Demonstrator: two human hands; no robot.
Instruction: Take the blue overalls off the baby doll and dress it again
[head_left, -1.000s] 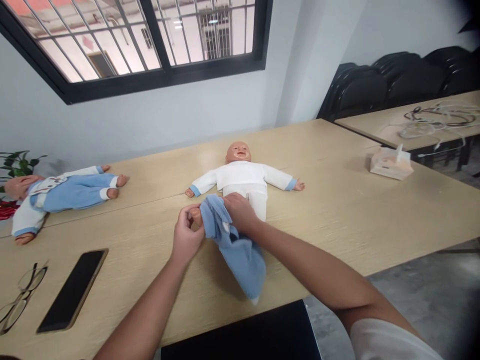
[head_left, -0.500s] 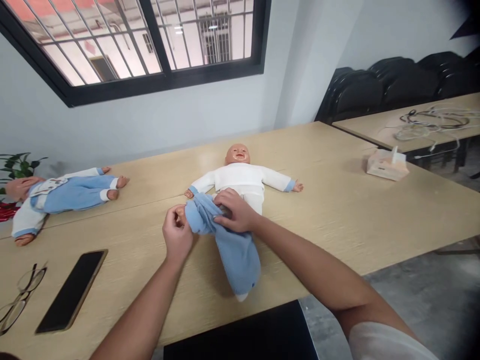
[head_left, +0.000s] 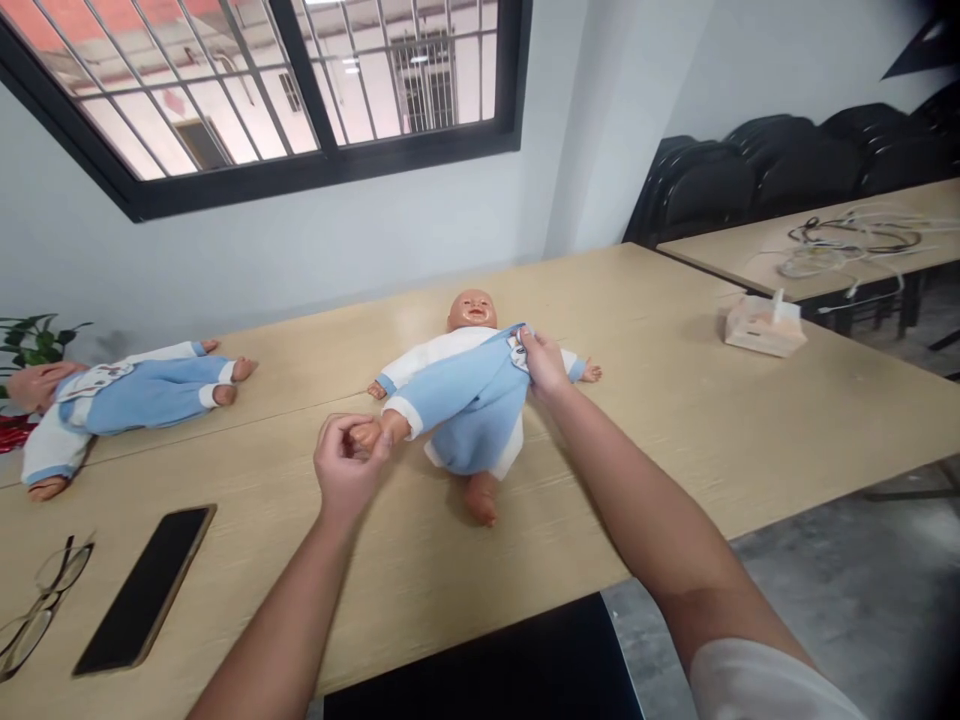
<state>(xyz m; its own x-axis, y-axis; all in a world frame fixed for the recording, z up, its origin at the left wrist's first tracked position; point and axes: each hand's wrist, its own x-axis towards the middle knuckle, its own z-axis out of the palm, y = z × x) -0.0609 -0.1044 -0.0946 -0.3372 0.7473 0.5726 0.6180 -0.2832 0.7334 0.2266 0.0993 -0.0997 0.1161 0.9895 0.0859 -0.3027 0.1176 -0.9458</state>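
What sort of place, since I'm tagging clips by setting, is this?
Possibly a training or meeting room: black chairs packed close together, a long wood-look table, and a second table bearing loose cables.

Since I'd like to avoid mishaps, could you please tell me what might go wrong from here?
The blue garment, gripped by the right hand while the left hand holds the doll's foot, might stretch if both pull. The foot could also slip out of that hand.

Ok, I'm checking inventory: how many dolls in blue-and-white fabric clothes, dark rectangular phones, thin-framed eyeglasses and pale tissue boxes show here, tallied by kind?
Dolls: 2
Phone: 1
Eyeglasses (pairs): 1
Tissue box: 1
Total: 5
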